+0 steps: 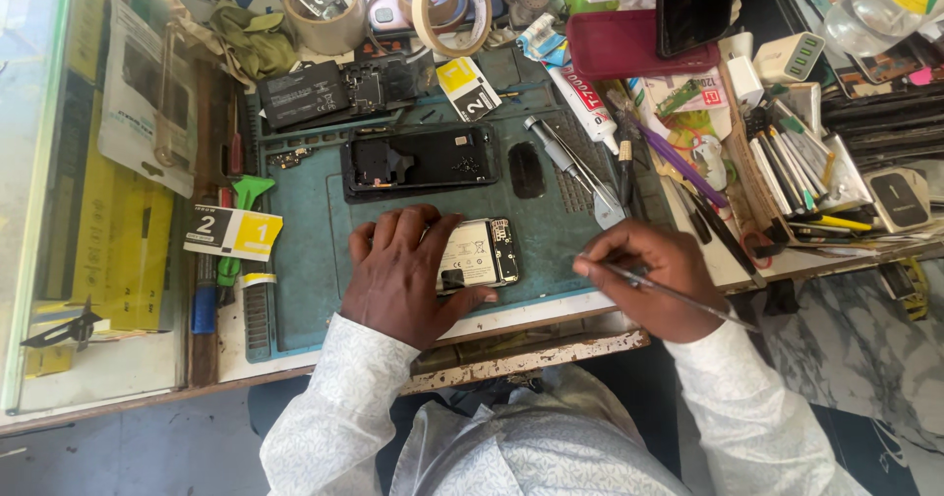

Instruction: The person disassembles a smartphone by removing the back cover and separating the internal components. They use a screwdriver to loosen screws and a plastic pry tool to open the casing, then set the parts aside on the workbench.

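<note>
While the left hand (pixel 403 275) lies flat with fingers spread over an opened phone (pixel 479 254), pinning it down, the phone itself sits near the front edge of a teal work mat (pixel 310 250), its battery and circuit board showing beside the fingers. Just to the right, the right hand (pixel 654 278) pinches a thin metal tool (pixel 678 297), the tip hovering over the mat close to the phone but apart from it. Behind the phone lies a second dark phone body (pixel 418 159), opened and flat, with a small black oval part (pixel 525 170) next to it and tweezers (pixel 575 167) slanting beyond. A loose black battery (pixel 304 93) rests at the mat's far corner. Rolls of tape (pixel 442 4) stand at the back of the bench (pixel 531 358), whose front edge is chipped and worn. A tray of pens and tools (pixel 796 176) crowds the right side, near a white charger (pixel 790 57). Yellow numbered cards (pixel 233 232) lie at the left, beside a glass display top (pixel 59 211). Grey floor (pixel 128 447) shows below.
</note>
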